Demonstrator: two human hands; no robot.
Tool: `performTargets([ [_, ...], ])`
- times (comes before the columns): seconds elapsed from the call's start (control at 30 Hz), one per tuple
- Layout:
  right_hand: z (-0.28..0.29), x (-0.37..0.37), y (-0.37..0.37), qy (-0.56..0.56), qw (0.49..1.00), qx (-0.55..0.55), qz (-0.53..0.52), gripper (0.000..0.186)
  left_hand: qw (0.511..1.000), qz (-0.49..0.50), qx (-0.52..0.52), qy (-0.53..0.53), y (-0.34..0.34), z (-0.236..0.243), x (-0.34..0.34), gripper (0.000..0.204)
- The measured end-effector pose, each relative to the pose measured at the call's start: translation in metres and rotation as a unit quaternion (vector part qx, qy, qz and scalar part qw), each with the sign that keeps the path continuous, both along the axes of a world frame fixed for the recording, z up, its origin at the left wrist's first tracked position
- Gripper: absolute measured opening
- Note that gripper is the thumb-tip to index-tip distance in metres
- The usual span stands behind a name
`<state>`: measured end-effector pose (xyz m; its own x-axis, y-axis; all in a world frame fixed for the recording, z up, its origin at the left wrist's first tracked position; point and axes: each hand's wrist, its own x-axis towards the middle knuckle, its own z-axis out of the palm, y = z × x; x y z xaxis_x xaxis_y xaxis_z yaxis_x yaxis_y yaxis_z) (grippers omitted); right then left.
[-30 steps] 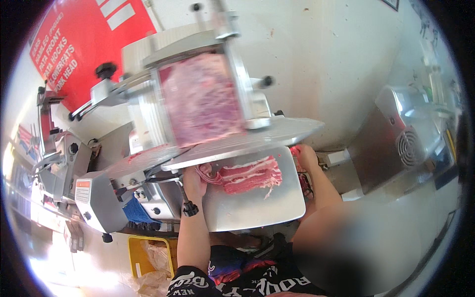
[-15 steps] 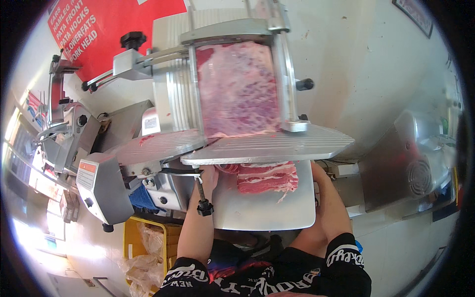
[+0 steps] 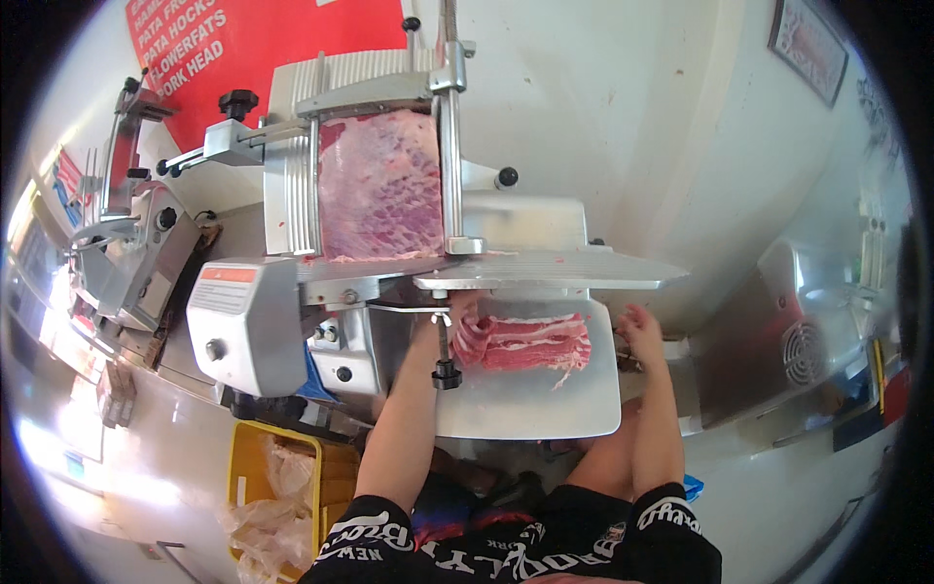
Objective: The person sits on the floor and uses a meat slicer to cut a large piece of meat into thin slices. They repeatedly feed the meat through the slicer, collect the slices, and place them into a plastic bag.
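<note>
A slab of marbled raw meat (image 3: 381,185) sits in the carriage of a metal meat slicer (image 3: 243,326). Under the slicer's ridged plate (image 3: 555,271), thin red-and-white meat slices (image 3: 535,341) lie in a stack on a pale tray (image 3: 530,414). My left hand (image 3: 465,308) reaches beneath the plate to the left end of the stack, beside a folded slice; its fingers are mostly hidden. Just past the tray's right edge is my right hand (image 3: 639,333), empty, with its fingers loosely apart.
A second slicer (image 3: 146,253) stands at the far left. Below it, a yellow crate (image 3: 277,433) holds clear plastic bags. At right is a silver machine with a round vent (image 3: 803,350). A red sign (image 3: 282,44) hangs on the wall behind.
The carriage and its slab have slid left. A folded slice now shows more at the stack's left end. My right hand has come into clearer view beside the tray.
</note>
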<state>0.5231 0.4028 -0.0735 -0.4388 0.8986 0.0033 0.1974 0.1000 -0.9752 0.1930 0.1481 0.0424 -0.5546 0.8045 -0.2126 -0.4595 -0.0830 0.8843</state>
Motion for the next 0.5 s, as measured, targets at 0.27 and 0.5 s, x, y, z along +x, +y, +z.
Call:
performTargets([
  [0.27, 0.312, 0.034, -0.067, 0.215, 0.856, 0.411, -0.23, 0.03, 0.988, -0.064, -0.036, 0.135, -0.007, 0.013, 0.009, 0.045],
  [0.5, 0.426, -0.152, -0.052, -0.083, 0.73, 0.676, 0.058, 0.06, 0.994, 0.034, 0.065, 0.086, 0.002, 0.007, 0.014, 0.034],
])
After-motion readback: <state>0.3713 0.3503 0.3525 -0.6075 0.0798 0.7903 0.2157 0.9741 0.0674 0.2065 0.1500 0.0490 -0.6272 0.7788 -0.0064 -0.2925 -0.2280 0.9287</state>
